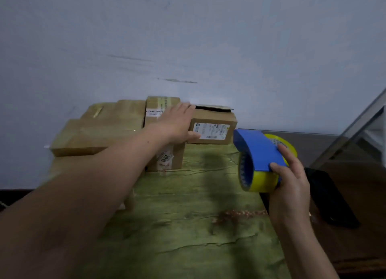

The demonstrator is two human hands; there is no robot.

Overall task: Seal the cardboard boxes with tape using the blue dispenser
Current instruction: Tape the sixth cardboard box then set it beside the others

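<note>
My right hand [289, 189] grips the blue dispenser [258, 151] with its yellow tape roll [263, 181], held above the table's right side. A small cardboard box [215, 125] with a white label and an open flap on top stands at the back by the wall. My left hand [177, 125] reaches across and clasps the left end of that box, thumb on its front face. Left of it stands a taller taped box [167, 161], and two flat taped boxes [98, 132] are stacked beside that.
The table [188, 226] wears a green wood-grain cover and butts against a pale wall. A dark brown surface [355, 247] lies to the right with a black object [330, 197] on it. A glass-and-metal frame [359, 132] leans at the far right.
</note>
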